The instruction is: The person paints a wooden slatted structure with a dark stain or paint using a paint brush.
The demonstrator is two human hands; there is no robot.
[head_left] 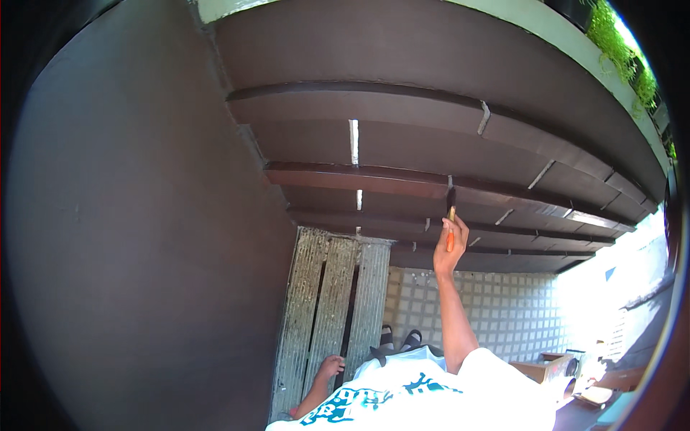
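My right hand (451,241) is raised and closed round the orange handle of a paintbrush (451,233). The dark bristles point up and meet the lower edge of a reddish-brown ledge (381,178), right by a narrow pale strip across it. Lower down on the left, my left hand (332,365) hangs over grey weathered planks (336,287) with its fingers loosely bent. Nothing shows in it, and whether it touches the planks cannot be made out.
A tall brown wall (144,215) fills the left side. Several brown ledges with pale strips run across above a tiled floor (489,294). Wooden furniture (550,368) stands at lower right, and green plants (611,36) hang at top right.
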